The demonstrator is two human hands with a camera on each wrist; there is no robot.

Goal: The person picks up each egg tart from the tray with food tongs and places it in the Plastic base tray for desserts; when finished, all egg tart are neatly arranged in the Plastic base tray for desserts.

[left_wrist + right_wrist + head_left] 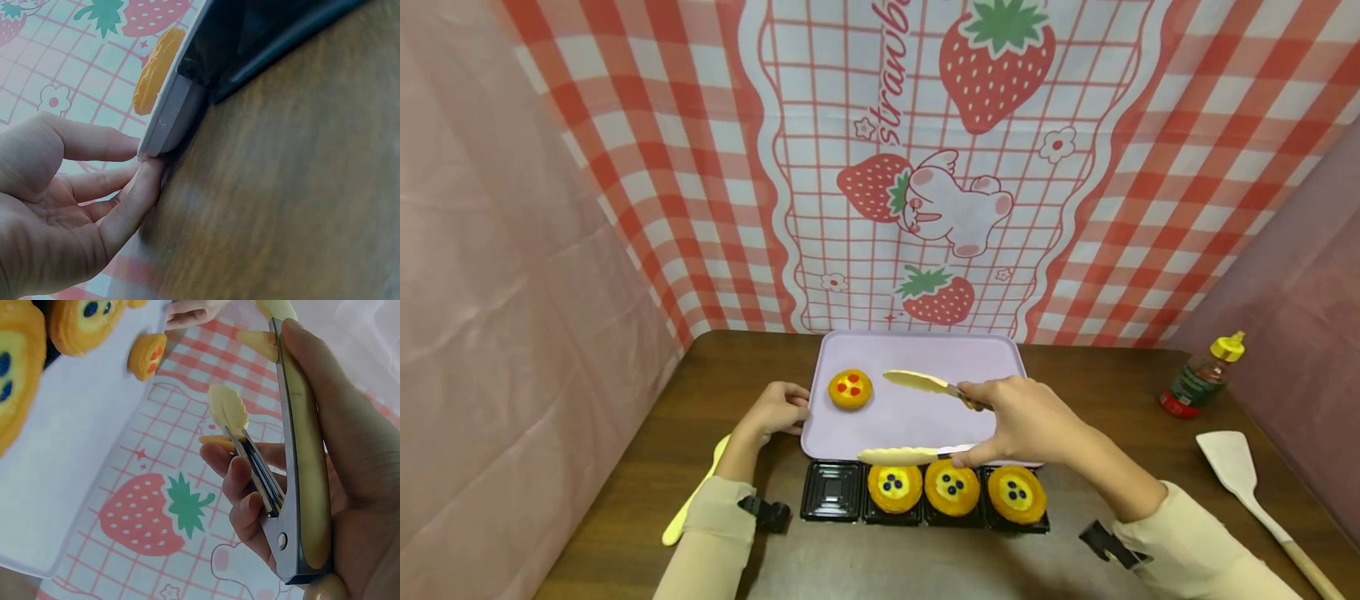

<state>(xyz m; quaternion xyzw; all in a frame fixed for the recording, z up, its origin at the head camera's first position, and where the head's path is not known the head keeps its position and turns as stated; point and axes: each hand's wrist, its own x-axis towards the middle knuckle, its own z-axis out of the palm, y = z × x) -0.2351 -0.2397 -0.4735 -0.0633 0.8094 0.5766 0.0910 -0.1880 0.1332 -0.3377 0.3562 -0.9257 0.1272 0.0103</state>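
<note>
My left hand pinches the left rim of a lavender tray, with fingers above and below the edge in the left wrist view. On the tray's left side lies a small golden tart topped with red pieces. In my right hand is a pair of tongs with cream-coloured tips, its arms spread wide over the tray and nothing between them. Along the tray's near edge, three tarts with dark blue berries sit in black plastic containers. The leftmost container shows its ridged bottom.
A yellow long-handled utensil lies at the left, beside my left forearm. On the right are a white spatula with a wooden handle and a sauce bottle with a yellow cap. Behind the tray hangs a strawberry-print cloth.
</note>
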